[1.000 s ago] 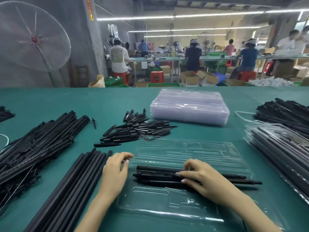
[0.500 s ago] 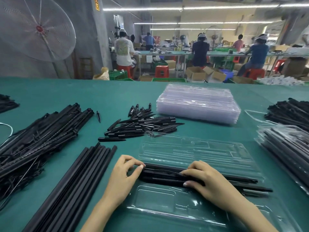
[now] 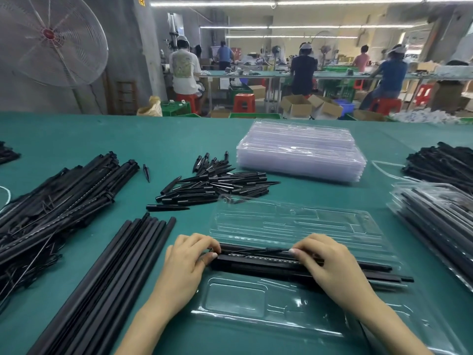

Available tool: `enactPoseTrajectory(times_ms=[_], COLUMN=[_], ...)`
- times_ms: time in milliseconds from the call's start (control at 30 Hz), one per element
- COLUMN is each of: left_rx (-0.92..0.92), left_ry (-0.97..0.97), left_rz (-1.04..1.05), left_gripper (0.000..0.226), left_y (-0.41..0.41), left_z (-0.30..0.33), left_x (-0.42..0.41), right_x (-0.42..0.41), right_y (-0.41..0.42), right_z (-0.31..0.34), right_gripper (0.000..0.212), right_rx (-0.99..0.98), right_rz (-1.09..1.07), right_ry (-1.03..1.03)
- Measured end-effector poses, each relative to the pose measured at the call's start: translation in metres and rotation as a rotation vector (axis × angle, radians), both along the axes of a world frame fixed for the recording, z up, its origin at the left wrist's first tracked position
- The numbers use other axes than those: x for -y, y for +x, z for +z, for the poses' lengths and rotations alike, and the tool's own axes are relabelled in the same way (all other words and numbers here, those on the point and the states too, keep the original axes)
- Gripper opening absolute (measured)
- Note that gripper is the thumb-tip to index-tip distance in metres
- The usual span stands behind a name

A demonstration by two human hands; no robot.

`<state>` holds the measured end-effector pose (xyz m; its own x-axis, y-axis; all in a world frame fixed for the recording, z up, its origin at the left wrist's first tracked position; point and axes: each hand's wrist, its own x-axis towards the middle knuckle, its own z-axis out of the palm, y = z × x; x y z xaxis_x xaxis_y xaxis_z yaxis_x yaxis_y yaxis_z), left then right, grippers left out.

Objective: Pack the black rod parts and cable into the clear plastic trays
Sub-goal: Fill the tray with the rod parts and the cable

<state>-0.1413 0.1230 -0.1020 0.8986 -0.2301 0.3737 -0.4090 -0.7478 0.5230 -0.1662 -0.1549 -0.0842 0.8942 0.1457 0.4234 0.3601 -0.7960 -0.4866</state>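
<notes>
Nearest the person, an open clear tray [image 3: 256, 313] lies on the green tabletop [image 3: 179, 139], with a bundle of black rods [image 3: 345, 271] across its middle fold. Both hands have drawn closer together than a moment ago and now sit at either end of a thin black cable [image 3: 256, 250] stretched along the top of the rods. The left hand [image 3: 184, 265] pinches the cable's end between curled fingers [image 3: 204, 243] and thumb; the right hand [image 3: 330, 262] pinches it the same way further along. The rods look settled, so the work seems to have moved on to seating the cable, after which the lid half [image 3: 294, 221] could be folded over.

Left of the tray lie long black tubes [image 3: 110, 278] and a tangled heap of rod parts [image 3: 51, 208]. Beyond are loose black spikes [image 3: 212, 185], a stack of empty trays [image 3: 299, 155], and filled trays [image 3: 435, 216] at the right. Across the room, workers [image 3: 184, 70] sit at benches under strip lights, and a big fan [image 3: 51, 39] stands at the left.
</notes>
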Motion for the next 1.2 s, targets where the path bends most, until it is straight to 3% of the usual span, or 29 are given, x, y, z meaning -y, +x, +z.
enactPoseTrajectory(times_ms=[267, 400, 500, 600, 800, 967, 1133, 1200], left_rx=[0.038, 0.029, 0.027, 0.038, 0.032, -0.018, -0.078, -0.073], left_ry=[0.134, 0.1, 0.216, 0.281, 0.129, 0.294, 0.179, 0.119], left_rz=[-0.05, -0.072, -0.083, -0.095, -0.127, -0.157, -0.265, -0.289], left_gripper=[0.013, 0.037, 0.056, 0.046, 0.015, 0.026, 0.006, 0.009], left_y=[-0.004, -0.007, -0.008, -0.007, -0.004, 0.005, 0.008, 0.008], left_z=[0.004, 0.008, 0.009, 0.01, 0.007, 0.004, 0.006, 0.008], left_x=[-0.009, -0.012, -0.012, -0.01, -0.002, 0.017, 0.014, 0.015], right_x=[0.0, -0.004, -0.007, -0.002, 0.016, 0.01, 0.011, 0.011], right_y=[-0.005, -0.01, -0.014, -0.016, -0.019, -0.022, -0.023, -0.024], right_z=[0.0, 0.004, 0.007, 0.011, 0.024, 0.023, 0.027, 0.028], right_gripper=[0.017, 0.021, 0.023, 0.026, 0.025, 0.031, 0.038, 0.038], right_rx=[-0.052, 0.014, 0.064, 0.045, -0.159, -0.152, -0.192, -0.192], right_rz=[0.053, 0.101, 0.129, 0.12, 0.106, 0.027, -0.005, -0.025], right_ry=[0.021, -0.014, -0.095, -0.138, -0.201, -0.327, -0.377, -0.385])
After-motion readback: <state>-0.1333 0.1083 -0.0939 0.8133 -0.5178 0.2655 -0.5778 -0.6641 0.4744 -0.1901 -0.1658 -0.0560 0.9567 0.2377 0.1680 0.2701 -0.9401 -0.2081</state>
